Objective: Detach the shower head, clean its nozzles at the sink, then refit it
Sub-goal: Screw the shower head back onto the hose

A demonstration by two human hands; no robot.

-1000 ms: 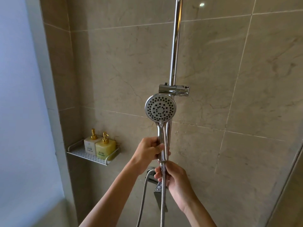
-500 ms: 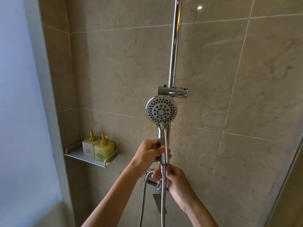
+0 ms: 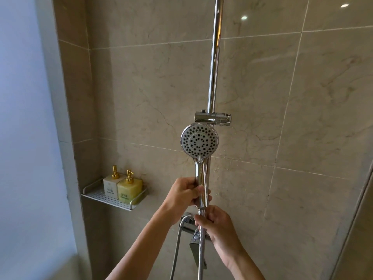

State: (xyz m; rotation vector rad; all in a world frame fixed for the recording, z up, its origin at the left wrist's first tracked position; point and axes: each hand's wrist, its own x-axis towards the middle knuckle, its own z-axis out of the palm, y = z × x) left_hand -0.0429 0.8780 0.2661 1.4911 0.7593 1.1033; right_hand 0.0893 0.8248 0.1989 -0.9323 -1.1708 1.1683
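Your left hand (image 3: 182, 196) curls around the chrome handle of the shower head (image 3: 199, 141), whose nozzle face sits above your fingers, just under the rail bracket (image 3: 213, 117). Directly below, your right hand (image 3: 215, 224) pinches the hose (image 3: 200, 251) where it meets the handle. Two soap bottles (image 3: 122, 185) stand on a shelf (image 3: 113, 200) left of your left hand.

A shower corner is lined with large beige marble-look wall tiles (image 3: 262, 87) divided by pale grout lines. Two small ceiling light reflections (image 3: 244, 17) are seen on the glossy upper tiles. A white perforated corner shelf (image 3: 105, 198) is fixed at left, bearing two square bottles (image 3: 121, 187) with gold pump tops. A pale bluish panel (image 3: 24, 128) fills the left edge.
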